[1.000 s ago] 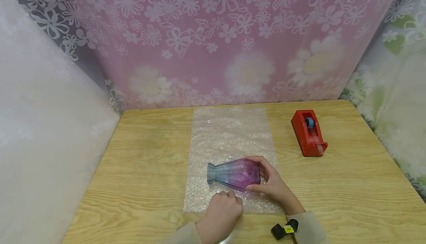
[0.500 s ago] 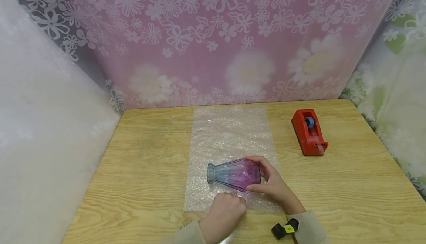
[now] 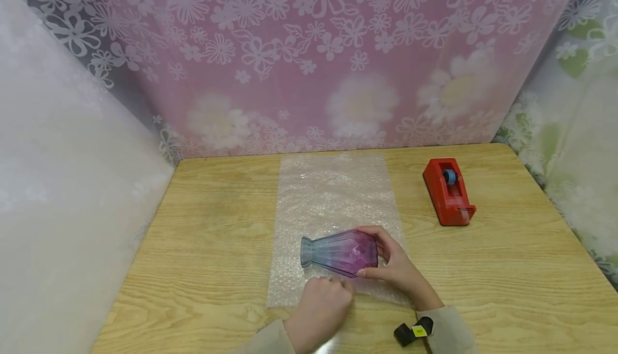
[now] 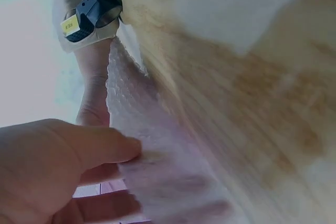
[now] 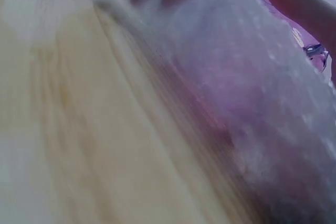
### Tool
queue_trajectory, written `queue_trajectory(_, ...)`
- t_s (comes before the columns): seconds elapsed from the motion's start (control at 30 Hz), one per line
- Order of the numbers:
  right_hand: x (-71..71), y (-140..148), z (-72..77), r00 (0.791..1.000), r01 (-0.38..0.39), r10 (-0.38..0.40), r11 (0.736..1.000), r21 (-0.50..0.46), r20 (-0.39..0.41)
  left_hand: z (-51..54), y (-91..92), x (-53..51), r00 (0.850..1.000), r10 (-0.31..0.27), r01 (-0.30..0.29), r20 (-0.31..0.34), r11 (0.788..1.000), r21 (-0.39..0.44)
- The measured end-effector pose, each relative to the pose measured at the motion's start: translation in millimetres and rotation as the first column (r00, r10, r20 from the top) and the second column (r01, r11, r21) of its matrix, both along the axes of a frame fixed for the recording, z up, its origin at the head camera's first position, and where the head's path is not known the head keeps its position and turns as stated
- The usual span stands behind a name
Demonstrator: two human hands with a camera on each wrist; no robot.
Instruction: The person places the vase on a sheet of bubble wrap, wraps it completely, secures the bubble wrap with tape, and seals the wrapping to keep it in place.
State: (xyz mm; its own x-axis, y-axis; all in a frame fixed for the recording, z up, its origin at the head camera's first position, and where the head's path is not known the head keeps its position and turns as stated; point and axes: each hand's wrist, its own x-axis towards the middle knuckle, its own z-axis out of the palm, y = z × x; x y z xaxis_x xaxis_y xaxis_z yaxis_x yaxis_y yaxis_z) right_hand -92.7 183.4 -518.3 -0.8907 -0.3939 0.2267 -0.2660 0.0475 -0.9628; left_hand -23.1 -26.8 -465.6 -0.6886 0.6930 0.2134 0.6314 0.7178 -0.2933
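A blue-to-purple glass vase (image 3: 338, 253) lies on its side on a bubble wrap sheet (image 3: 333, 193), its neck to the left. The right hand (image 3: 398, 268) grips the vase's purple base, thumb at the near side and fingers at the far side. Below the vase, the left hand (image 3: 321, 308) pinches the near edge of the sheet; in the left wrist view the thumb of the left hand (image 4: 68, 166) lies on the raised bubble wrap (image 4: 157, 166), with fingers behind it. In the right wrist view the lifted wrap (image 5: 262, 93) hides part of the vase.
A red tape dispenser (image 3: 446, 193) with a blue-cored roll stands at the back right of the wooden table (image 3: 207, 246). Floral curtains (image 3: 289, 75) hang behind the table and at both sides.
The left hand has shifted slightly, first right and then back left, and the near edge of the wrap has moved a little. The vase and right hand have kept their place.
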Motion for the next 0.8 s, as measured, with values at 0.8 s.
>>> queue_trajectory(0.8,-0.7,-0.6,-0.1,1.000,-0.007,0.007,1.000,-0.029,-0.011,0.1,-11.7,-18.2,0.988,-0.022,0.077,-0.155,0.928,0.364)
